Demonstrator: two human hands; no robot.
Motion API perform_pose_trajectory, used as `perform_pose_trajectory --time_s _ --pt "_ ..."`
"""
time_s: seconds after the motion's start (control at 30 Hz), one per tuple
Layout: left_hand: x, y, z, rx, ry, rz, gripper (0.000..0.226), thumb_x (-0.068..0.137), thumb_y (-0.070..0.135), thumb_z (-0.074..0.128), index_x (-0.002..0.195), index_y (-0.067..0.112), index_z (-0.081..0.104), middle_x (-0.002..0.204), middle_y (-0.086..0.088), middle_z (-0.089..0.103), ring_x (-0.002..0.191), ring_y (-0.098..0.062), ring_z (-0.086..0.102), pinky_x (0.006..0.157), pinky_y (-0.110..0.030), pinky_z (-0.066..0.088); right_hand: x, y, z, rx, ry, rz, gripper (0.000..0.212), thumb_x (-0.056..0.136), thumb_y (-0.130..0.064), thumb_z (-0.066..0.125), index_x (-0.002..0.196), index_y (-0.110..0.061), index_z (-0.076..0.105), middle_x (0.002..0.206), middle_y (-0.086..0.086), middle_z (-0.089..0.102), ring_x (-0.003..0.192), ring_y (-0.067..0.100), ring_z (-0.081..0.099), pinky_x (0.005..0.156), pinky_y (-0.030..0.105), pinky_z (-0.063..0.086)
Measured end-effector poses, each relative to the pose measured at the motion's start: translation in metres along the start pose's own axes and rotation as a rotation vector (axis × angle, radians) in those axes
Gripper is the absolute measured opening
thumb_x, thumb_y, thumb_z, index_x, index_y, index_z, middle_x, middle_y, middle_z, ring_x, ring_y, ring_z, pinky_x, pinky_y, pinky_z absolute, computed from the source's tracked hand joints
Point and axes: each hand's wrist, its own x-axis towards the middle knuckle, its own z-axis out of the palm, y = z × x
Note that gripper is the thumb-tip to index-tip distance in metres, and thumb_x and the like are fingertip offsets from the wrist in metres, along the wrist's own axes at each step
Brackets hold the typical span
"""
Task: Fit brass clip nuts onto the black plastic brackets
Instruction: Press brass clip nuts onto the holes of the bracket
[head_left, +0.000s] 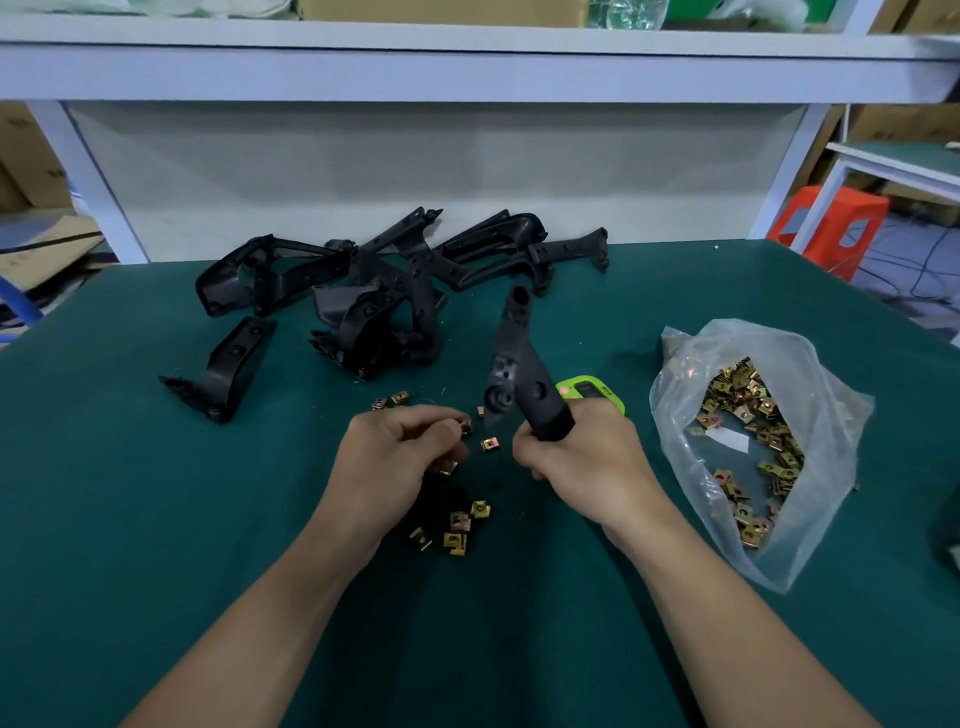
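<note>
bracket in my right hand: my fingers are wrapped round the near end of a black plastic bracket, which rises off the worktop and leans away from me, its far tip pointing toward the pile of brackets. my left hand is curled, and its fingertips pinch a brass clip nut just left of the held bracket's lower edge, close to it but not on it. a second bit of brass shows under that palm; i cannot tell whether i am holding it.

loose clip nuts lie on the green worktop near me, between my wrists. one more lies between my two hands and a couple sit just beyond my left knuckles. the pile of brackets is tangled together at the far middle of the worktop, and a single bracket lies apart on its near left. on the right a clear plastic bag lies open, with many more nuts heaped inside. a green device sits just behind my right hand, partly hidden by it. an orange stool stands beyond the far right corner.
</note>
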Motion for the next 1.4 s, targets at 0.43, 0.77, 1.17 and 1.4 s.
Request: perform_pose_trajectory --time_s 0.43,0.77,1.17,1.4 --pt "-0.001 0.001 0.003 -0.052 -0.116 0.071 0.023 0.086 0.007 0.078 0.092 0.028 0.084 0.092 -0.001 0.081 0.086 -0.009 0.074 0.076 -0.020 0.057 -0.008 -0.004 0.015 0.398 -0.073 -0.137 0.009 0.076 -0.006 0.081 0.078 -0.012 0.074 0.067 0.006 0.073 0.053 0.016 0.065 0.058 0.027 0.052" --pt "-0.003 0.001 0.003 -0.063 -0.181 0.093 0.029 0.095 0.007 0.069 0.080 0.026 0.084 0.078 -0.005 0.078 0.067 -0.011 0.071 0.062 -0.018 0.053 -0.009 -0.006 0.013 0.412 -0.087 -0.172 0.018 0.077 0.003 0.078 0.074 -0.014 0.074 0.066 0.008 0.073 0.061 0.020 0.070 0.063 0.031 0.055" --pt "-0.006 0.000 0.011 -0.050 -0.098 0.086 0.026 0.096 0.010 0.068 0.085 0.028 0.083 0.074 -0.006 0.077 0.065 -0.012 0.070 0.063 -0.018 0.054 -0.007 -0.007 0.007 0.500 -0.186 0.006 0.014 0.081 0.002 0.077 0.077 -0.011 0.072 0.066 0.007 0.072 0.051 0.015 0.062 0.047 0.016 0.042" --pt "-0.006 0.007 0.003 -0.165 -0.242 -0.034 0.018 0.084 0.027 0.072 0.080 0.013 0.082 0.076 -0.014 0.076 0.069 -0.016 0.069 0.062 -0.021 0.054 -0.007 -0.009 -0.001 0.525 -0.310 0.063 0.019 0.084 0.001 0.076 0.075 -0.015 0.072 0.068 0.010 0.072 0.055 0.018 0.066 0.051 0.021 0.042"
